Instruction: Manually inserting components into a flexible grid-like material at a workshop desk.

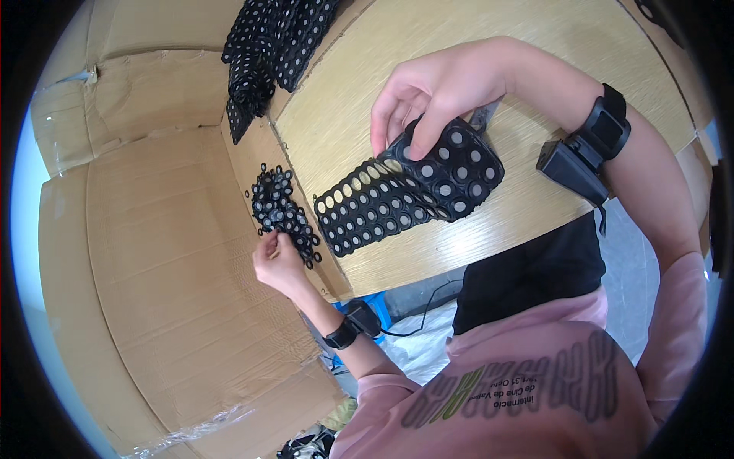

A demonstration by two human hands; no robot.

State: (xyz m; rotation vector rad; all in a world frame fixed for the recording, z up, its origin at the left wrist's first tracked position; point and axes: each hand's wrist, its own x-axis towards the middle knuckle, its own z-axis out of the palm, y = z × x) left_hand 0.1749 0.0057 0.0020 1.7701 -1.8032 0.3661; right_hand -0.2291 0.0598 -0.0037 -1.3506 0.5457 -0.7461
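A black sheet of joined rings (375, 218) lies on the wooden table, its right part folded up. Grey round centres fill most of its rings, while along the far edge several rings show the table through them. My right hand (428, 99) pinches the raised part between thumb and fingers. To the left, my left hand (278, 264) is at the near side of a pile of small loose black rings (279, 200), some with greyish centres. Its thumb and fingertips are pressed together; whatever they hold is too small to make out.
Tall cardboard walls (183, 268) stand along the left side, with a cardboard strip bordering the table (489, 260). More black dotted sheets (279, 46) lie heaped at the far left. Both wrists carry strapped black devices, and a black cable (420, 325) hangs below the table's near edge.
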